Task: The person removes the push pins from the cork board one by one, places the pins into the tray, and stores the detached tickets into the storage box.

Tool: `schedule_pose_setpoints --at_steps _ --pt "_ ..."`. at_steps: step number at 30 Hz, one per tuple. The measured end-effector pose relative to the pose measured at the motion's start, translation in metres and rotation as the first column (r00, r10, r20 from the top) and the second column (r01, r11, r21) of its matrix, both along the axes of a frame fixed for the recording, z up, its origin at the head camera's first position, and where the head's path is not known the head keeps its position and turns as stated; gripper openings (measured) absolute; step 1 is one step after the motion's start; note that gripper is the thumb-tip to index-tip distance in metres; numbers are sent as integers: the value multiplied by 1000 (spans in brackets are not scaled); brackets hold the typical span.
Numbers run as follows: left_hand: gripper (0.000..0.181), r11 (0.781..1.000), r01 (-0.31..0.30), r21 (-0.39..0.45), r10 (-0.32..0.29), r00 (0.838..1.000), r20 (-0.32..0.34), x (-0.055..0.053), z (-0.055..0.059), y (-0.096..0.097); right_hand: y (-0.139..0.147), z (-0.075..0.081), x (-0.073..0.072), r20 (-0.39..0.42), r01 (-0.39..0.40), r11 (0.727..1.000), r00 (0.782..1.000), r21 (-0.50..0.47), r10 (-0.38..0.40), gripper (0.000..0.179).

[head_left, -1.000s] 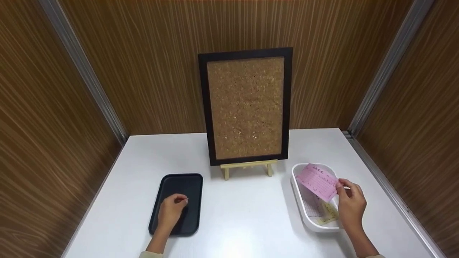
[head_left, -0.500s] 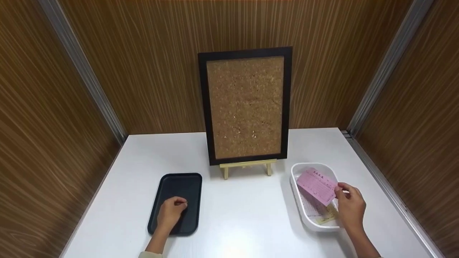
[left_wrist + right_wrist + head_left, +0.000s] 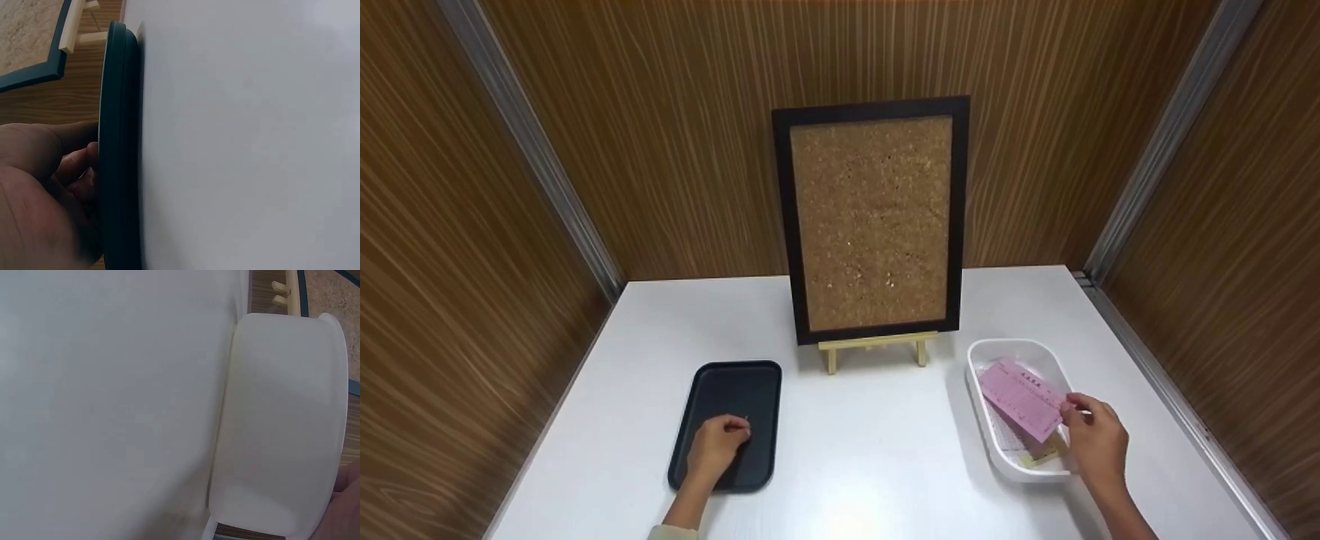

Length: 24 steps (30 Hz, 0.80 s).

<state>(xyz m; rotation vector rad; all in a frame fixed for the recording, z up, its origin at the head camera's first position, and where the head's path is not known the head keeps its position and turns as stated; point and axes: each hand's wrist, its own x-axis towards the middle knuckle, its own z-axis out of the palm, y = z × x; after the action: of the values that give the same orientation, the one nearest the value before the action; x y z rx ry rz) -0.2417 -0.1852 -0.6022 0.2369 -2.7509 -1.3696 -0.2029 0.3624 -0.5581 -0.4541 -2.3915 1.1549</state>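
Observation:
A pink printed paper slip (image 3: 1020,397) hangs tilted over a white plastic basin (image 3: 981,341), its near right corner pinched by my right hand (image 3: 1099,442). Beneath it in the basin lie a yellow slip (image 3: 1039,456) and a pale gridded paper, both partly covered. Over a shallow black tray (image 3: 735,375) my left hand (image 3: 712,450) pinches a tiny pin-like object (image 3: 746,418), too small to make out well. In the left wrist view the tray's side (image 3: 119,146) hides the fingertips. The basin's wall (image 3: 281,422) covers most of my right hand in the right wrist view.
Behind, between tray and basin, a black-framed cork board (image 3: 877,225) leans on a small wooden easel (image 3: 877,343). All stand on a white table (image 3: 855,442), enclosed by wood-grain panels (image 3: 697,150) at the back and sides.
My right hand has come down and slightly nearer, lowering the pink slip further into the basin. The left hand has shifted slightly lower over the tray, still pinching.

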Motion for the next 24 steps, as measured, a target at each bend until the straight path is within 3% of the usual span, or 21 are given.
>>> schedule_pose_setpoints --at_steps 8,13,18,24 --pt "9 1000 -7 -27 7 1000 3 -1 0 -2 1 -1 2 29 -13 1000 1000 28 12 30" --pt "11 999 -27 -39 27 1000 12 -3 3 -3 4 3 5 50 22 999 998 36 -24 29" --pt "13 998 -44 -44 44 999 -5 -1 9 -2 3 9 8 29 38 999 999 22 -39 31" --pt "17 999 -22 -47 20 998 -54 3 17 9 -12 15 8 -23 16 999 1000 31 -15 33"
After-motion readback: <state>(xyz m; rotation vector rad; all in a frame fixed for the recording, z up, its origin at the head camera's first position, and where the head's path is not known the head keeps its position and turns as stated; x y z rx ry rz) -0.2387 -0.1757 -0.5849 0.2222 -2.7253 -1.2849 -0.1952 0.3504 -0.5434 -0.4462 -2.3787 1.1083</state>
